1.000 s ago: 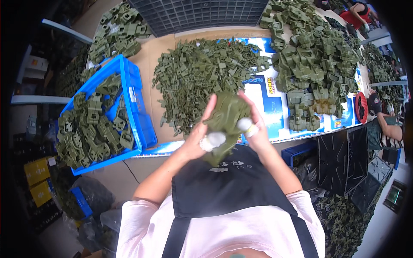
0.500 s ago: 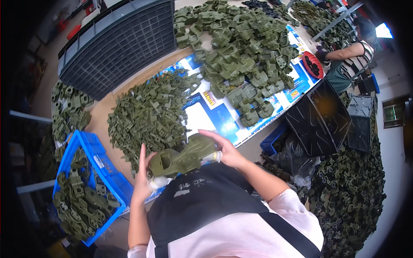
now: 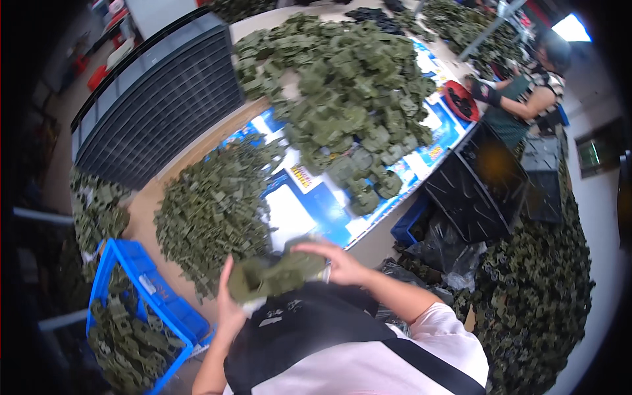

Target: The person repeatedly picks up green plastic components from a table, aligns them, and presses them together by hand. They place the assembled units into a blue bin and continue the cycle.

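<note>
An olive-green plastic toy vehicle body (image 3: 282,273) is held between my two hands, just above the near edge of the table and in front of my black apron. My left hand (image 3: 232,301) grips its left end, by a square opening. At the other end my right hand (image 3: 341,263) has its fingers stretched along the top of the body. White wrapping shows on some fingers. Motion blurs the piece somewhat. Just beyond it lies a heap of small olive-green plastic parts (image 3: 210,210).
Larger green vehicle shells (image 3: 355,99) are piled farther back on the blue-and-white table covering (image 3: 289,210). A black crate (image 3: 161,99) stands at the left; a blue crate (image 3: 161,289) holds green parts. A co-worker (image 3: 543,95) is by a red bowl (image 3: 453,92). Black crates (image 3: 477,184) stand right.
The view has shifted, and the table's contents sit a little differently in it. Both hands still hold the vehicle body, which appears lower in the picture.
</note>
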`<state>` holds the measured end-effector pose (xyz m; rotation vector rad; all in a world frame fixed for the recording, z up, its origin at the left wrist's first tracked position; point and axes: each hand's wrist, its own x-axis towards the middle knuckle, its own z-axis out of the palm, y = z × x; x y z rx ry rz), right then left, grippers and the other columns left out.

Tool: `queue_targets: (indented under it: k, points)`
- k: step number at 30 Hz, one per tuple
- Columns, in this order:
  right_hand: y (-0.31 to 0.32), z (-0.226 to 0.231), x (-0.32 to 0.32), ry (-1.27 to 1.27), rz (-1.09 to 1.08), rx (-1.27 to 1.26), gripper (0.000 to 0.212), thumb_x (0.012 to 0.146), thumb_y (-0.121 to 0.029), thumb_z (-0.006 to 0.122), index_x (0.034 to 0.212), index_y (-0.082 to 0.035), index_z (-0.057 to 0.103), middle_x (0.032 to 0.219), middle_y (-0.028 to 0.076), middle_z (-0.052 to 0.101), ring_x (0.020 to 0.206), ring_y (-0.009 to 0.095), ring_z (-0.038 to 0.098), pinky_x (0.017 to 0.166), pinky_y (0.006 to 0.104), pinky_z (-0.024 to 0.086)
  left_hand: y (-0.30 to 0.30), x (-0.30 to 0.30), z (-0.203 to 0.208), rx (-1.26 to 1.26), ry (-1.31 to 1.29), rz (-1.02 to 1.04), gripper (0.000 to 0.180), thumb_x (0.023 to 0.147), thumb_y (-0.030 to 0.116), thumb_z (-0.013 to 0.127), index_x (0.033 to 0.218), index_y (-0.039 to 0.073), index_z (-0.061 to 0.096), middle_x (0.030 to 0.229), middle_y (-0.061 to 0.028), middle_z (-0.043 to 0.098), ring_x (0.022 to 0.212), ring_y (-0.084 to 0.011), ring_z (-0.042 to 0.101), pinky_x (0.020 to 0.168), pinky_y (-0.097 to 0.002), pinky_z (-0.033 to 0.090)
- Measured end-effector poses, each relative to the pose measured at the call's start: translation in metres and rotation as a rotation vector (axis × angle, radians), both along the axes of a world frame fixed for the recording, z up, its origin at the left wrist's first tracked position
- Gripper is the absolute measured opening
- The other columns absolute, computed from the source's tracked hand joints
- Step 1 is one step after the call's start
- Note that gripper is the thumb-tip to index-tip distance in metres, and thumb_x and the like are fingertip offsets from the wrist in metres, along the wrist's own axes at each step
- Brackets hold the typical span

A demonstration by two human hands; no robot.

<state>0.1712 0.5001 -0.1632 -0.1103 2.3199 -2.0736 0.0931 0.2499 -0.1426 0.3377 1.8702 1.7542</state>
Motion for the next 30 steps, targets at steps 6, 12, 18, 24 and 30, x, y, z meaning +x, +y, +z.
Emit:
queue_targets:
  k: [6,12,18,24,30]
  points:
    - [0.079,-0.045,-0.128,0.373,-0.664,0.634,0.051,0.068,-0.007,0.069,0.117,-0.006,0.055,0.12,0.014,0.055,0.114,0.027,0.05,0.097,0.0354,0.037,-0.021,-0.041,-0.012,-0.407,0.427,0.187,0.084,0.075,0.02,0.07,0.141,0.011,0.02,0.135,-0.0181,0.036,0.123,-0.0315,0.037,0.1,-0.0406,0.032]
    - [0.157,-0.002,-0.299,0.464,-0.98,1.242,0.065,0.063,0.001,0.058,0.125,-0.018,0.047,0.104,0.015,0.054,0.088,0.032,0.051,0.08,0.044,0.041,-0.119,-0.024,-0.011,-0.682,0.547,0.51,0.058,0.075,0.018,0.067,0.128,0.006,0.045,0.125,-0.016,0.048,0.117,-0.0308,0.043,0.099,-0.0372,0.032]
    - [0.211,-0.043,-0.374,0.048,-0.265,1.763,0.089,0.071,0.006,0.054,0.141,-0.035,0.016,0.1,0.019,0.055,0.091,0.035,0.054,0.078,0.0447,0.044,-0.213,0.009,-0.009,-0.78,0.58,0.999,0.051,0.071,0.009,0.064,0.121,0.012,0.054,0.119,-0.0134,0.053,0.116,-0.0303,0.043,0.098,-0.0378,0.033]
    - [0.236,-0.079,-0.395,-0.127,-0.151,1.872,0.092,0.072,-0.003,0.058,0.141,-0.041,0.009,0.135,0.021,0.037,0.127,0.039,0.03,0.096,0.0464,0.035,-0.336,0.018,-0.033,-1.209,0.477,1.286,0.067,0.069,0.014,0.069,0.13,0.013,0.041,0.119,-0.0153,0.051,0.111,-0.0335,0.045,0.096,-0.0398,0.035]
    - [0.093,-0.045,-0.286,0.222,0.229,0.93,0.055,0.075,0.011,0.044,0.129,-0.005,0.045,0.127,0.013,0.049,0.118,0.023,0.045,0.1,0.0318,0.032,-0.419,0.004,-0.078,-1.3,-0.02,1.356,0.077,0.065,0.027,0.067,0.135,0.015,0.035,0.108,-0.0202,0.057,0.1,-0.0371,0.053,0.087,-0.0443,0.042]
